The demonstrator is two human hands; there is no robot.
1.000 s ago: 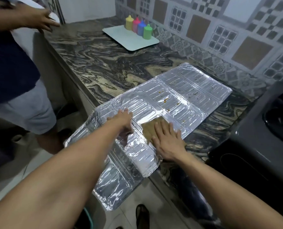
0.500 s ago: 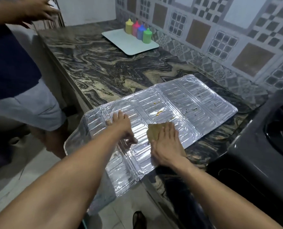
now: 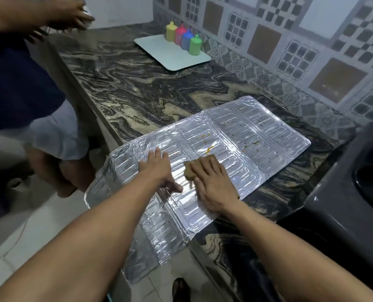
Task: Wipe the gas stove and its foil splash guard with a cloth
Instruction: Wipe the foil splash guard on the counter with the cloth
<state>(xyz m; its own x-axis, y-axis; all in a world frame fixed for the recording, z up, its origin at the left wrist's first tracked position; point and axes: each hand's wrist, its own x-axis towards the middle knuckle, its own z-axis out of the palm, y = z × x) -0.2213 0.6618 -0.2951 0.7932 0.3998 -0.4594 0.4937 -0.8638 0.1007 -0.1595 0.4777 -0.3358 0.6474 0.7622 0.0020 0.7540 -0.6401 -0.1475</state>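
Observation:
The silver foil splash guard (image 3: pixel 257 136) lies unfolded flat on the marble counter, its near-left panels hanging over the counter edge. Yellow and brown spots mark its middle and far panels. My left hand (image 3: pixel 157 168) presses flat on the foil, fingers spread. My right hand (image 3: pixel 213 184) lies flat on a brown cloth (image 3: pixel 191 171), pressing it onto the foil just right of my left hand. Only the cloth's far and left edges show. The black gas stove (image 3: pixel 344 205) stands at the right edge of the view.
A white tray (image 3: pixel 159 51) with several coloured squeeze bottles (image 3: pixel 184 37) sits at the back of the marble counter (image 3: pixel 137 88) by the tiled wall. Another person (image 3: pixel 17 83) stands at left beside the counter, hands raised. My foot shows on the floor below.
My right hand and the cloth have stayed on the same foil panel with small wiping shifts. The view has tilted, and the other person's hands have moved at the top left.

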